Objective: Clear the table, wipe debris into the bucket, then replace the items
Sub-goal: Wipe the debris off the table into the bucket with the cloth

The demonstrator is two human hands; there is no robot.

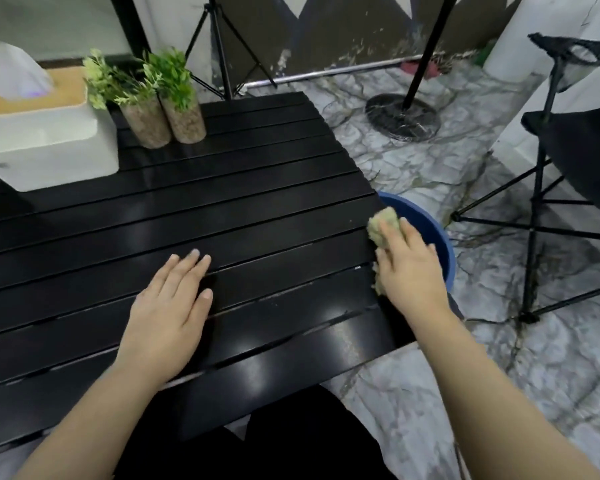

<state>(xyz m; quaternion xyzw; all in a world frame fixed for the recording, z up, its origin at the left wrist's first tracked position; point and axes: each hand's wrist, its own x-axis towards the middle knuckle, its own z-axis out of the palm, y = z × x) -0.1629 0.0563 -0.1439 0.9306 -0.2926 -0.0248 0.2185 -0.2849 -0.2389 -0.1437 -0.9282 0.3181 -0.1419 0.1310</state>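
My right hand presses a yellowish cloth at the right edge of the black slatted table. Just past that edge, on the floor, stands a blue bucket, partly hidden by the hand and cloth. My left hand lies flat on the table's near middle, fingers spread, holding nothing. At the table's far left stand a white tissue box with a wooden top and two small potted plants in pebble-filled glasses. A few pale specks show along the slats near the right edge.
A black folding chair stands to the right of the bucket. A round lamp base and a tripod stand on the marble-patterned floor beyond the table. My dark-clothed legs are under the table's near edge.
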